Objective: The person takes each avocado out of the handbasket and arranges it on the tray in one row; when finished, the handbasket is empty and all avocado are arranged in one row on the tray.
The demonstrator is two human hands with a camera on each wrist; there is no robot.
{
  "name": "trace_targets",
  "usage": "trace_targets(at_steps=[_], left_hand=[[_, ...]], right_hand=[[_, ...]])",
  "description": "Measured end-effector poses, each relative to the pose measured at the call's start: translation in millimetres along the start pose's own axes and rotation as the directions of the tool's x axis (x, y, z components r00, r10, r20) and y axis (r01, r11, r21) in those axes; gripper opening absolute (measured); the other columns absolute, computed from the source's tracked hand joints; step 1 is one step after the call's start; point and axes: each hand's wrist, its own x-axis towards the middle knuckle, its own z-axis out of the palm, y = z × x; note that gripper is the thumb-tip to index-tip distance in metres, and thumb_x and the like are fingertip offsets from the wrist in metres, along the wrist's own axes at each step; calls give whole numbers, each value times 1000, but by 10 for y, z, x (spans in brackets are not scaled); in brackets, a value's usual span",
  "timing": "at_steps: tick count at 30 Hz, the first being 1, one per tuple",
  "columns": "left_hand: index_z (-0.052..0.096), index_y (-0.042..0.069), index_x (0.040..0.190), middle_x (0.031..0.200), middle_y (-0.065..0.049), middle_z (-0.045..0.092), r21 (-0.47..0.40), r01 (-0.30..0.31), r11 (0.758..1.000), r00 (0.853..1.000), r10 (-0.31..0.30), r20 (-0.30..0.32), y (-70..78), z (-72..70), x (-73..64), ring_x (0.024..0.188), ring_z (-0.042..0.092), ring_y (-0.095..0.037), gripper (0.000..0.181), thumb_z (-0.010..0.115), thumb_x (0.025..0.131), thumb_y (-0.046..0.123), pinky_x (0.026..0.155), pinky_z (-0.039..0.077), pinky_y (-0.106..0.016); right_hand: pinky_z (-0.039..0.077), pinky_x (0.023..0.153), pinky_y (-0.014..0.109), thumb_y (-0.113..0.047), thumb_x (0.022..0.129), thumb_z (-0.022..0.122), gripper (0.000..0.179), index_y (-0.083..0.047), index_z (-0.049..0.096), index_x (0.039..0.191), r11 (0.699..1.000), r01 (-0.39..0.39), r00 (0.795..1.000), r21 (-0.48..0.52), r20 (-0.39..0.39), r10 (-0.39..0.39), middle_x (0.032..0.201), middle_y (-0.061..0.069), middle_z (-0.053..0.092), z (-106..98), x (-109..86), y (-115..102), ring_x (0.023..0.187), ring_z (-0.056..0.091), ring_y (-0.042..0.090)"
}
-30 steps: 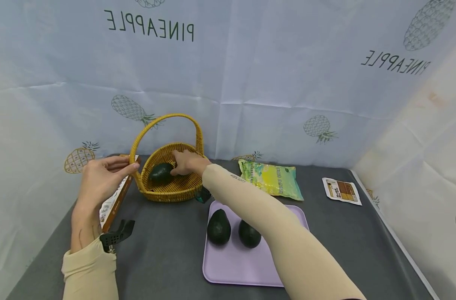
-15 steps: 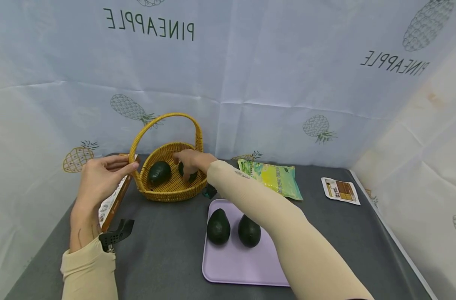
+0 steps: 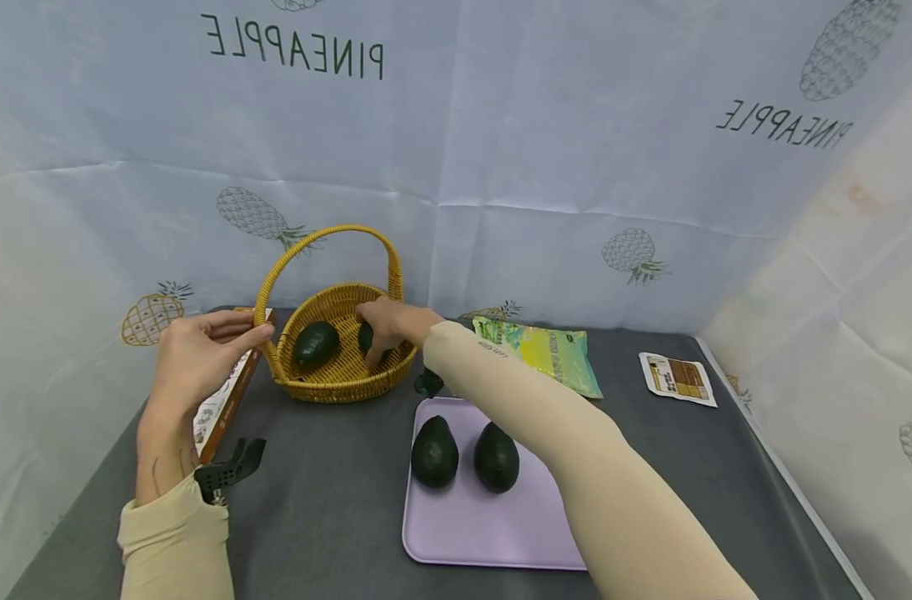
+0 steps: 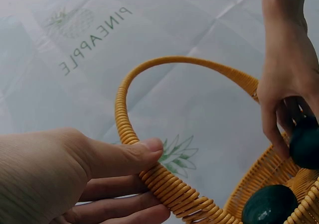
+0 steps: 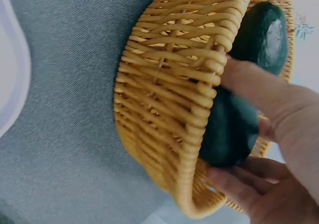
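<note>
In the head view my left hand [image 3: 201,354] pinches the handle of a yellow woven basket [image 3: 343,392] between thumb and fingers, at the handle's left foot. My right hand [image 3: 392,323] reaches inside the basket's right side. Its thumb and fingers curl round a dark green avocado [image 5: 227,129], low behind the near rim in the right wrist view. Beside it in the basket lies another avocado [image 3: 316,344]. Two more avocados, one at left [image 3: 435,454] and one at right [image 3: 497,458], lie on a lilac tray [image 3: 493,533].
A green and yellow packet [image 3: 553,358] lies behind the tray, partly hidden by the right sleeve. Farther right is a small white and brown packet [image 3: 677,379]. Behind the left hand stands a flat box [image 3: 227,408]. A pineapple-print cloth [image 3: 516,167] hangs at the back.
My right hand has shifted slightly right inside the basket, away from the left avocado. The avocado under its fingers, hidden a second ago, now shows. My left hand stays on the handle.
</note>
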Motion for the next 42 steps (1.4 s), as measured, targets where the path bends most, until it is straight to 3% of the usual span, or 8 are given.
trace_targets(at_steps=[4,7,12,17,22,29,35,42], left_hand=[[70,3,135,123,-23,74,-12,-13,1000,1000,13,7,8,2,9,77,60,21,60,72,97,51,68,51,-9],[72,5,133,107,0,79,-15,-18,1000,1000,18,2,3,-6,14,78,61,20,60,73,96,51,69,50,-9],[72,5,132,87,36,59,-22,-14,1000,1000,14,-6,-10,-16,12,77,60,21,60,75,95,52,69,50,-10],[73,6,132,86,38,58,-22,-8,1000,1000,8,-6,-23,-15,4,78,60,20,59,75,95,51,69,50,-10],[73,7,131,82,41,58,-9,-8,1000,1000,8,-13,-23,-16,8,79,58,17,57,75,95,50,68,49,-11],[72,7,133,83,43,57,-17,4,1000,1000,-4,-8,-29,5,18,82,57,18,59,75,95,51,67,50,-12],[71,6,135,83,46,57,-16,22,1000,1000,-22,-7,-48,-11,12,85,55,18,62,75,94,52,67,49,-11],[71,8,135,83,46,56,4,24,1000,1000,-24,-5,-24,8,34,86,54,17,61,75,94,53,68,49,-11]], right_hand=[[47,113,37,-44,88,85,94,-11,36,162,998,53,995,28,-90,-50,160,9,44,-39,-109,97,145,47,26],[45,116,39,-44,88,85,97,-7,35,163,992,106,983,70,-158,-94,161,12,45,-122,-263,178,147,45,29],[48,113,39,-43,87,86,94,-8,40,161,959,205,953,194,-265,-149,159,12,48,-155,-637,397,145,48,28],[48,114,39,-39,85,88,91,-13,44,159,885,278,935,374,-318,-159,157,6,49,17,-1134,674,142,52,25],[49,113,36,-42,82,90,89,-21,47,157,848,260,930,462,-357,-91,155,-3,51,281,-1659,951,139,55,18],[52,110,46,-33,81,93,92,-13,46,157,766,256,926,590,-378,-18,153,5,53,648,-2218,1261,141,55,29],[51,109,52,-31,81,93,91,-12,47,157,764,230,919,603,-392,33,151,8,57,886,-2567,1433,138,59,32],[51,110,45,-39,80,93,94,-8,47,157,811,182,918,556,-392,63,151,10,57,1225,-2809,1588,136,60,32]])
